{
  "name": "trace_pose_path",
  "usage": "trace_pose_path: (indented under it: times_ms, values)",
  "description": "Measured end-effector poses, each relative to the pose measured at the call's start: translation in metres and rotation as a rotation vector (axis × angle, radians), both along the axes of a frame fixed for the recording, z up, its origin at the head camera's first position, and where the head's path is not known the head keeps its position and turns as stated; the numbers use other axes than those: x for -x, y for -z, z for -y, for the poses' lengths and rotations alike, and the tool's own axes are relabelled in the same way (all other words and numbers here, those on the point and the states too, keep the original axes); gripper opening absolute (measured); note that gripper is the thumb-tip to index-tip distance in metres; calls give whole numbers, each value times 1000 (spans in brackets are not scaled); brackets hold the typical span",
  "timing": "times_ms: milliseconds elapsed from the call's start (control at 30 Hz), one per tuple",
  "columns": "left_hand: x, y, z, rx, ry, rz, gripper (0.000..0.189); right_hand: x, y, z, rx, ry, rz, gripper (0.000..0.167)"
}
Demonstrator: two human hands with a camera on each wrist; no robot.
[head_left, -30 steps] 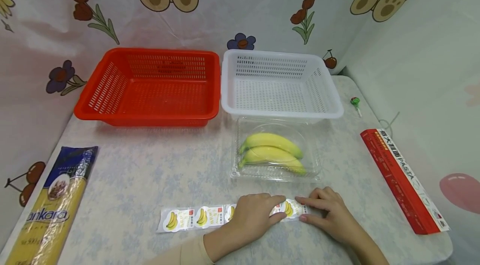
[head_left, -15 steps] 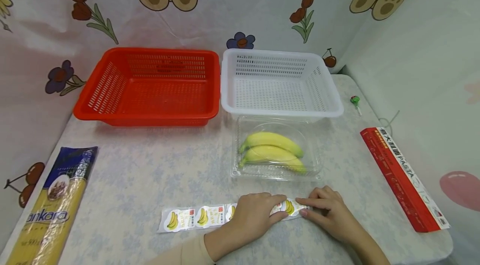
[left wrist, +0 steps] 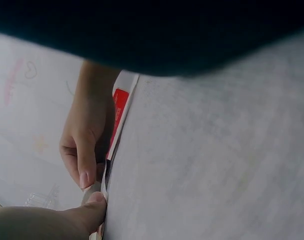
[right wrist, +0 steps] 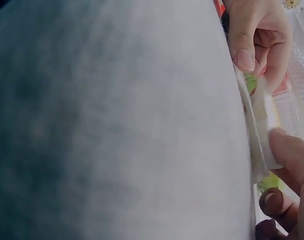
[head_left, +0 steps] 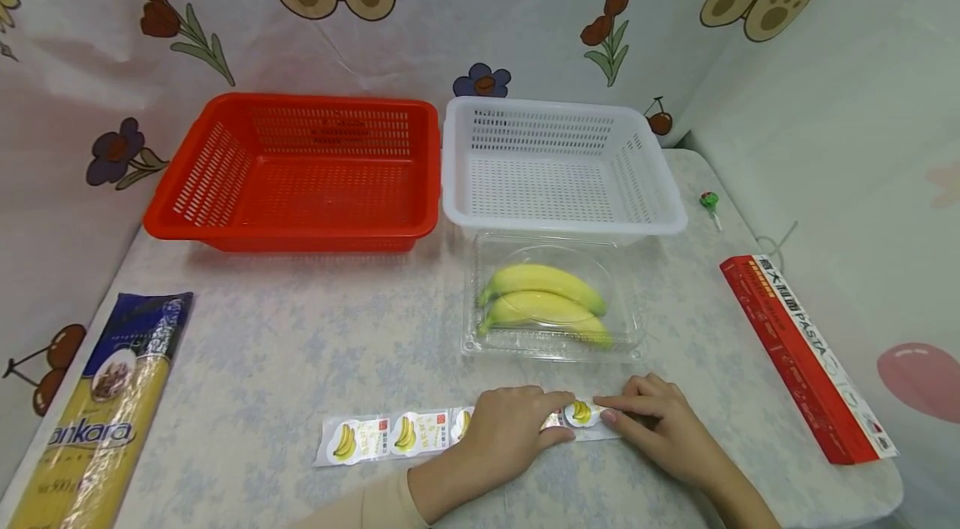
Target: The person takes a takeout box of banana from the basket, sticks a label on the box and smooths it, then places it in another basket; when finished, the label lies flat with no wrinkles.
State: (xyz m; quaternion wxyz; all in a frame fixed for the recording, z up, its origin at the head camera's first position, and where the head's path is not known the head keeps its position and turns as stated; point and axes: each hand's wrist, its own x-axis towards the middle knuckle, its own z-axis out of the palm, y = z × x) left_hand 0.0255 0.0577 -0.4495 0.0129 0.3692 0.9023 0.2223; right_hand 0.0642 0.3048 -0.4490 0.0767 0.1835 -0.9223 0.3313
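A strip of banana stickers [head_left: 405, 433] lies along the front of the table, its middle covered by my left hand [head_left: 506, 433]. The left thumb and index finger hold the strip down near its right part. My right hand [head_left: 656, 425] pinches the right edge of a banana sticker [head_left: 579, 412] between thumb and index finger. In the right wrist view that sticker [right wrist: 264, 117] stands partly lifted off its backing, with a gap showing between them. Just behind the hands, a clear plastic box [head_left: 626, 337] with two bananas [head_left: 543, 304] inside sits closed.
A red basket [head_left: 315, 244] and a white basket [head_left: 562, 227] stand side by side at the back. A spaghetti packet [head_left: 105, 421] lies at the left. At the right are a red pasta box [head_left: 810, 362] and a green lollipop [head_left: 709, 201].
The right end of the banana sticker has risen from the strip, with bare backing now showing below it. My right thumb has moved slightly up and away; the left hand stays in place.
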Motion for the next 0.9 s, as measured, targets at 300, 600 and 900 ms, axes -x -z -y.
trace_pose_path:
  times_ms: [300, 600, 900]
  values:
    - [0, 0, 0, -28, -6, 20, 39, 0, -3, 2, 19, 8, 59, 31]
    - [3, -3, 1, -143, 17, 23, 35, 0, -4, 4, 157, -39, 105, 36]
    - [-2, -28, 9, -339, 57, 41, 39, -2, -25, 12, 252, -32, 41, 41]
